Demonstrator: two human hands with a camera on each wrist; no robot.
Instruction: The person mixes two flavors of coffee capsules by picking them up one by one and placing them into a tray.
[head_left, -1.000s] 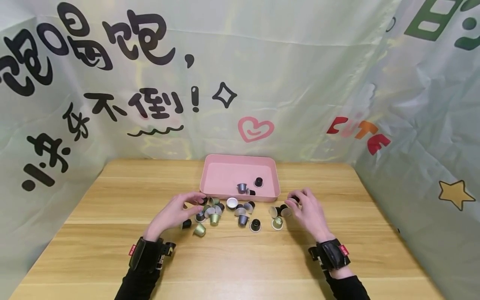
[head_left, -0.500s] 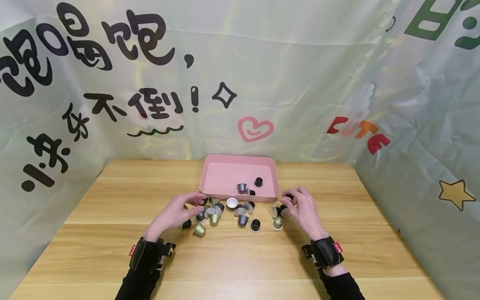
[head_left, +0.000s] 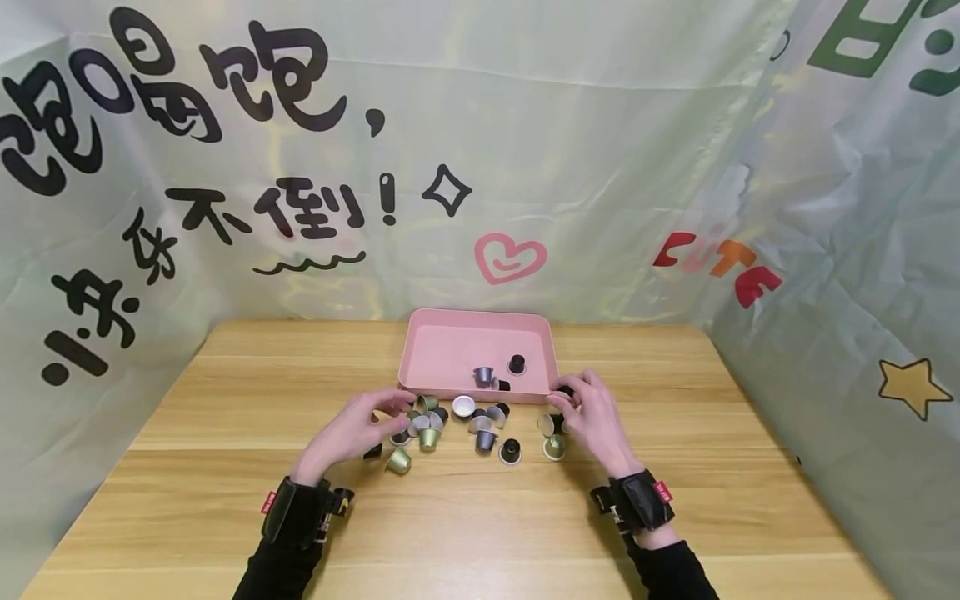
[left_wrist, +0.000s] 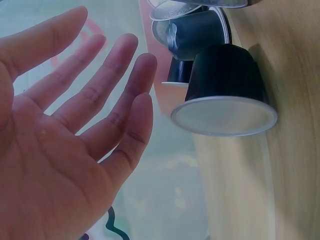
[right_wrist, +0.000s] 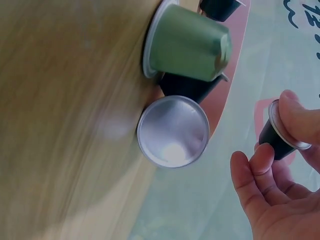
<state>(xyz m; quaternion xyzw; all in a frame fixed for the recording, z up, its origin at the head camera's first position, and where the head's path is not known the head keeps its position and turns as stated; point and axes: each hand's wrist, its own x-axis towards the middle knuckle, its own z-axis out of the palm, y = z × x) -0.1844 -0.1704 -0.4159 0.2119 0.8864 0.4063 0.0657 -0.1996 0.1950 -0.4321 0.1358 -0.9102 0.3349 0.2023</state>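
My right hand (head_left: 596, 423) pinches a black coffee capsule (right_wrist: 275, 141) with a silvery rim, above the table by the right front corner of the pink tray (head_left: 446, 350). Below it stand a green capsule (right_wrist: 190, 42) and another whose pale foil lid (right_wrist: 173, 131) faces the right wrist camera. My left hand (head_left: 351, 435) hovers at the left edge of the capsule pile, fingers spread and loosely bent, holding nothing. A black capsule (left_wrist: 227, 75) lies near it in the left wrist view. The tray contains a blue-grey capsule (head_left: 483, 377) and two black ones.
Several loose capsules in green, black and grey lie along the tray's front side, among them an upright black one (head_left: 510, 452) and a tilted green one (head_left: 399, 461). Printed fabric (head_left: 600, 167) hangs behind the wooden table (head_left: 465, 533) and along its sides.
My right hand has moved left towards the tray's corner, carrying the black capsule. My left hand has stayed nearly in place beside the pile. The capsules in the tray look unchanged.
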